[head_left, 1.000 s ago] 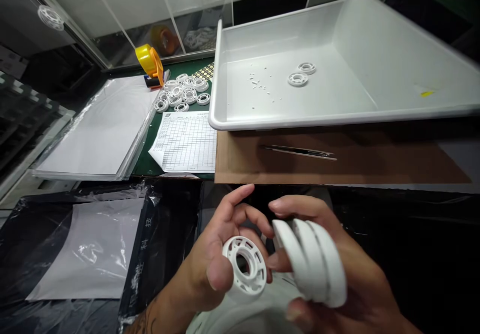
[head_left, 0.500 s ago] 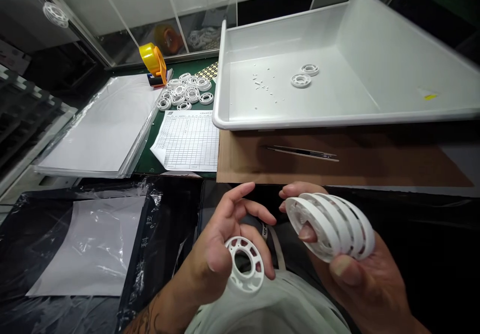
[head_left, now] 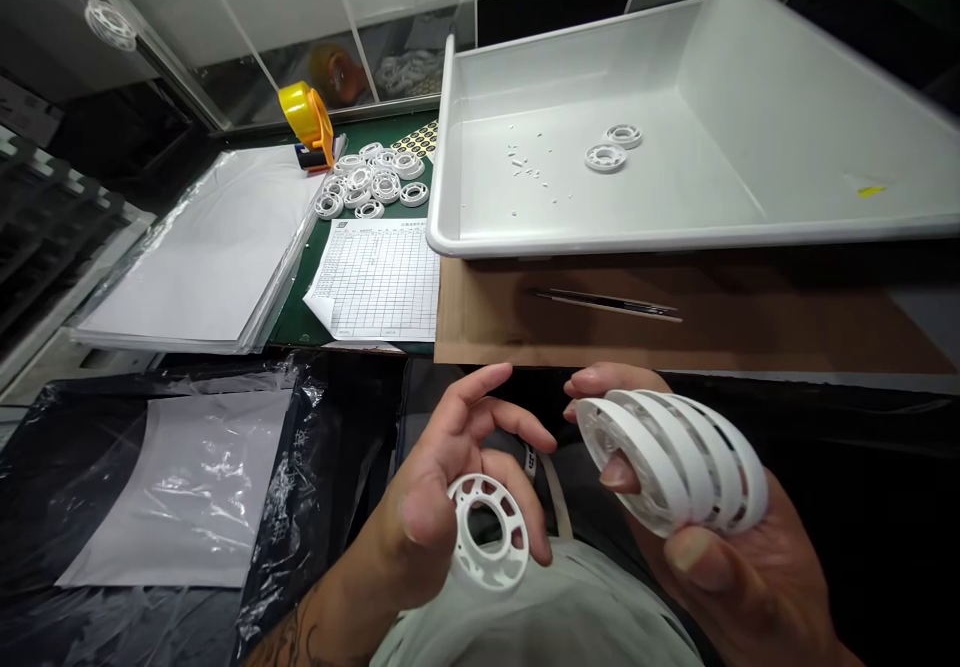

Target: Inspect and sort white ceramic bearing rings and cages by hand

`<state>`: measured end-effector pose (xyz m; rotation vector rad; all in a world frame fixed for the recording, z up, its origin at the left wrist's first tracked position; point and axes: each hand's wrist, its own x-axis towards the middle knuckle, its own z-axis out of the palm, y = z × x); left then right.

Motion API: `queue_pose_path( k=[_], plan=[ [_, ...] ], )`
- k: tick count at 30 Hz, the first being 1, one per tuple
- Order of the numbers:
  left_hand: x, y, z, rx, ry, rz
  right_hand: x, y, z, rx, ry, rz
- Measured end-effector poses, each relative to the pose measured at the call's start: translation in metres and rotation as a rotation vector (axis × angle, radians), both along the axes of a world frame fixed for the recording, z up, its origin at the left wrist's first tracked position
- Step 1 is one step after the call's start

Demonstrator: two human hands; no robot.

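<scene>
A single white plastic ring (head_left: 517,537) with cut-out slots rests in my left hand (head_left: 442,487), held low against the palm by the lower fingers while the index and middle fingers stretch out. My right hand (head_left: 757,577) grips a stack of several similar white rings (head_left: 675,462). One fingertip pokes through the centre of that stack, and the thumb presses on its lower edge. The two hands are apart, above my lap. Farther off, two more white rings (head_left: 605,157) lie in the big white tray (head_left: 585,245), near small white scraps (head_left: 525,169).
Tweezers (head_left: 607,303) lie on brown cardboard (head_left: 487,317) before the tray. Left of it are a pile of white rings (head_left: 371,182), a printed form (head_left: 379,282), a yellow tape dispenser (head_left: 307,122) and bagged white sheets (head_left: 180,247). A plastic-wrapped bundle (head_left: 187,487) sits lower left.
My right hand has shifted slightly right and down with its stack, which is turned a little. My left hand and its ring are nearly unchanged.
</scene>
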<state>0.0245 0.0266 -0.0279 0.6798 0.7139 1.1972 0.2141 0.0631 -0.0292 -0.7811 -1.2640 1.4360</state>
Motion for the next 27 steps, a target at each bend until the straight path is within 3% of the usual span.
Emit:
queue_pose_path(
  k=[13, 17, 22, 27],
  plan=[
    [-0.001, -0.004, -0.006, -0.024, 0.011, 0.011, -0.009, 0.003, 0.005, 0.376, -0.244, 0.159],
    [-0.002, -0.006, -0.007, -0.061, 0.078, 0.040, -0.006, 0.006, 0.002, 0.497, -0.411, 0.306],
    [-0.008, -0.006, -0.015, -0.095, 0.361, -0.034, -0.009, 0.006, -0.026, 0.651, -0.540, 0.336],
    [-0.010, -0.008, -0.038, -0.091, 0.307, 0.004, -0.017, 0.005, -0.061, 0.713, -0.463, 0.251]
  ],
)
